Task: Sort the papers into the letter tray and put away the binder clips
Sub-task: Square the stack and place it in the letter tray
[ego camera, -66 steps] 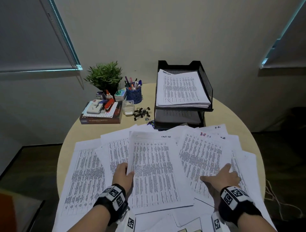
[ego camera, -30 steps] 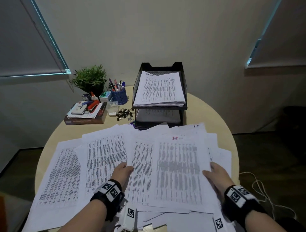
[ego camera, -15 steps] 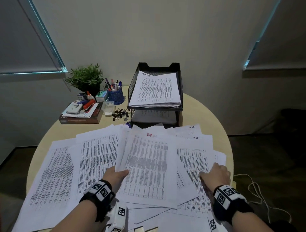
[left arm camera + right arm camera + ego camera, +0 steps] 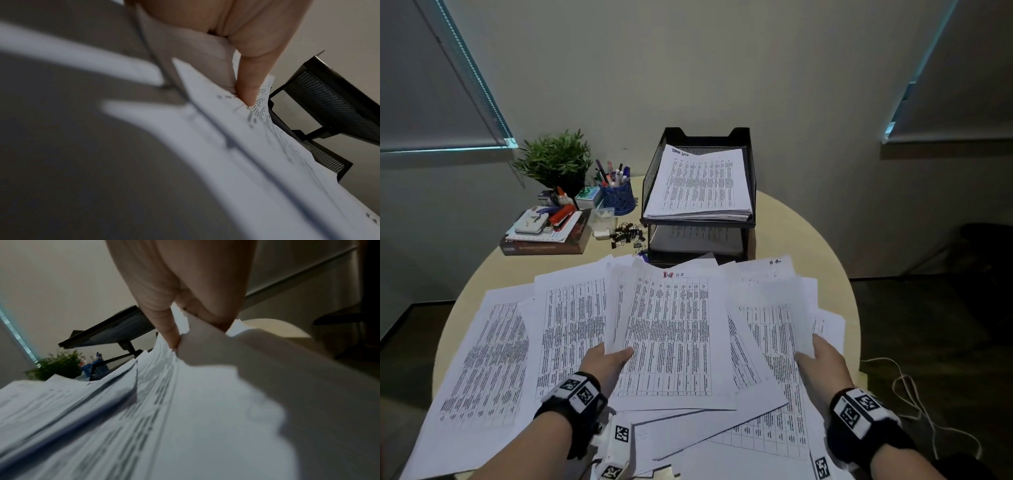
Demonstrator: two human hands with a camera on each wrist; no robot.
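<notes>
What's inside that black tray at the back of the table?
The letter tray holds a stack of printed papers on its top tier; more sheets show dimly on the lower tier. What lies beneath them is covered.

Matt white printed paper sheets [image 4: 671,329] spread near, black perforated metal mesh letter tray [image 4: 751,178] far, smooth pale matt desk [image 4: 801,233], blue perforated plastic pen cup [image 4: 618,198], black cloth wrist bands [image 4: 571,407]
</notes>
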